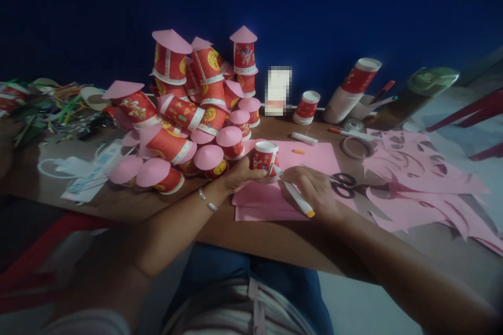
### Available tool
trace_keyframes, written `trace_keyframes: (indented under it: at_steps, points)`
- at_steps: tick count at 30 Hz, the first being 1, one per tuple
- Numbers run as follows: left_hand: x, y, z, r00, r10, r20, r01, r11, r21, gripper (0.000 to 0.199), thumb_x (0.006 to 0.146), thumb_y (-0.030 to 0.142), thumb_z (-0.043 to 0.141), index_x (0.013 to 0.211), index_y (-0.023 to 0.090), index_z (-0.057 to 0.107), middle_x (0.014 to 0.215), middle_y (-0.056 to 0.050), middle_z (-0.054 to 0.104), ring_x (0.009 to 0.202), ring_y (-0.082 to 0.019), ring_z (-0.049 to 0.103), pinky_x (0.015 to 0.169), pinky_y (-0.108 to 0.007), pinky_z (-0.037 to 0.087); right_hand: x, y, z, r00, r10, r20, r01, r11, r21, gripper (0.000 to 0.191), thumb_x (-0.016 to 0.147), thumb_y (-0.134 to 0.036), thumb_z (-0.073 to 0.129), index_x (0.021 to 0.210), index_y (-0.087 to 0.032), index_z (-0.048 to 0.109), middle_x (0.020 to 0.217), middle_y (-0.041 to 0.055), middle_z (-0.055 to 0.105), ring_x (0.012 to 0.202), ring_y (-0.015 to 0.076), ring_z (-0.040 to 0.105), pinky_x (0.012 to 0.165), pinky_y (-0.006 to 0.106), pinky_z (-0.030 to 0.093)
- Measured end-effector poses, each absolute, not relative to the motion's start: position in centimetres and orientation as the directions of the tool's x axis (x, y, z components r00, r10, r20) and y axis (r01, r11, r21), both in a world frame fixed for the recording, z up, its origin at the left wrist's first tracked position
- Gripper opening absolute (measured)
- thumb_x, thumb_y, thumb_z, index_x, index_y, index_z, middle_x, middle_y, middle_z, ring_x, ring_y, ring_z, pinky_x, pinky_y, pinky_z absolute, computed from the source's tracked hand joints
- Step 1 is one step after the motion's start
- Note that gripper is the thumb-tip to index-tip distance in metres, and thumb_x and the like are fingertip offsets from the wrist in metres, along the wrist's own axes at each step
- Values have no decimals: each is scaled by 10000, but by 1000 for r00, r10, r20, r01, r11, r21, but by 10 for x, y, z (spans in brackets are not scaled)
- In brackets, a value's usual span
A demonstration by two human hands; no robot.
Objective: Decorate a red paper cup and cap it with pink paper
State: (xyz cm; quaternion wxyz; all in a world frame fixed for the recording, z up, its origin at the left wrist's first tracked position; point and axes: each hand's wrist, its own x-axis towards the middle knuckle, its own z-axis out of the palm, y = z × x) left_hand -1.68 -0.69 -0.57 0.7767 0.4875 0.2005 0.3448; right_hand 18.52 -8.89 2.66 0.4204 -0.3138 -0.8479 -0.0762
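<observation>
Left hand point(244, 171) grasping red cup point(264, 157), right hand point(314, 188) gripping white marker point(296, 198), tip at cup's side, pink paper point(318, 159) below

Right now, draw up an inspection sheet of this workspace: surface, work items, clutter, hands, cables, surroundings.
Surface: brown table, with pink sheets in front of the person.
Work items: red cup over the sheets; white marker angled with its tip at the cup's side; contact hard to confirm.
Clutter: cone-topped cups heaped to the left; loose orange cap on the sheets; black-handled scissors, tape roll and pink offcuts to the right.
Hands: left hand holds the cup; right hand holds the marker.
Cables: white cable at the power strip, far left.
Surroundings: dark blue backdrop behind the table; pale floor below.
</observation>
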Motion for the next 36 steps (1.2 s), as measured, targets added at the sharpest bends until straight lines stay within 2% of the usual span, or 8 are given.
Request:
trace_keyframes:
  at_steps: [6, 17, 21, 27, 32, 36]
  points:
    - [-15, -7, -2, 658, 752, 29, -325, 249, 913, 445, 679, 272, 874, 1039, 148, 643, 923, -62, 726, 836, -183, 692, 812, -320, 560, 184, -90, 27, -461, 477, 748, 599, 789, -134, 101, 972, -141, 559, 1059, -177, 595, 830, 61, 707, 687, 178, 655, 613, 303, 508]
    - [-17, -8, 2, 648, 761, -8, -308, 273, 911, 459, 668, 250, 885, 1047, 148, 647, 924, -62, 729, 847, -190, 697, 814, -324, 562, 184, -90, 22, -458, 484, 746, 606, 784, -136, 79, 969, -123, 560, 1027, -170, 586, 819, 57, 694, 649, 168, 623, 585, 300, 477]
    - [-17, -8, 2, 667, 745, -2, -334, 301, 893, 483, 674, 258, 888, 1078, 153, 645, 941, -70, 745, 855, -214, 723, 813, -351, 587, 186, -89, 21, -446, 461, 767, 587, 798, -138, 128, 960, -121, 593, 1081, -161, 584, 862, 74, 708, 714, 183, 662, 626, 306, 518]
    - [-20, -6, 1, 681, 733, -7, -364, 347, 864, 395, 741, 277, 840, 1078, 138, 688, 982, -105, 773, 915, -262, 748, 916, -430, 581, 190, -89, 18, -460, 463, 757, 622, 777, -97, 233, 956, -93, 571, 1181, -154, 593, 970, 109, 723, 799, 201, 679, 689, 322, 545]
    - [-21, -5, 0, 659, 752, -28, -413, 392, 822, 402, 738, 211, 822, 1115, 152, 698, 958, -79, 781, 878, -231, 748, 882, -367, 566, 187, -91, 27, -478, 444, 758, 632, 773, -54, 208, 997, -140, 539, 1192, -170, 605, 942, 89, 724, 776, 186, 682, 664, 303, 529]
    - [-20, -5, 0, 640, 768, 1, -470, 391, 791, 446, 738, 183, 803, 1170, 153, 694, 918, -57, 773, 831, -202, 737, 856, -329, 548, 185, -92, 30, -517, 396, 759, 582, 813, -28, 223, 993, -121, 540, 1205, -128, 608, 997, 135, 732, 926, 236, 716, 769, 357, 582]
